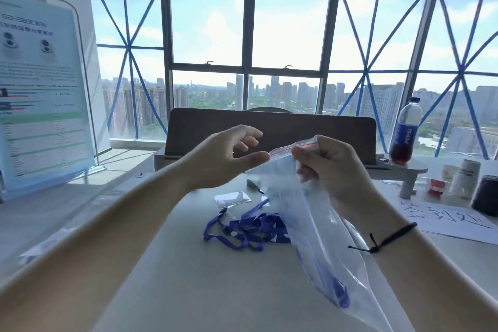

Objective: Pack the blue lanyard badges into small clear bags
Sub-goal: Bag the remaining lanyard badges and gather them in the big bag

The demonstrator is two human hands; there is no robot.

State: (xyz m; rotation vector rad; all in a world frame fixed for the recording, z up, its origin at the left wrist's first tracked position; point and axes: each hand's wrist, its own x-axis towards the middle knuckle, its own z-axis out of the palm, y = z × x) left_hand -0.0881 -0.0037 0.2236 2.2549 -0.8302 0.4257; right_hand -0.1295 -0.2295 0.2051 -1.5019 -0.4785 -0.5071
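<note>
The right hand (332,167) pinches the red-striped mouth of the clear bag (318,224), which hangs with one blue lanyard (334,291) inside, while the left hand (229,159), fingers loosely spread, reaches to seal it; more lanyards (250,232) lie beyond on the worktop (188,277).

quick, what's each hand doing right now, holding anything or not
Left hand: open, fingers relaxed, thumb tip at the clear bag by its red zip strip.
Right hand: fingers curled, pinching the bag's top edge; a blue lanyard sits inside.
</note>
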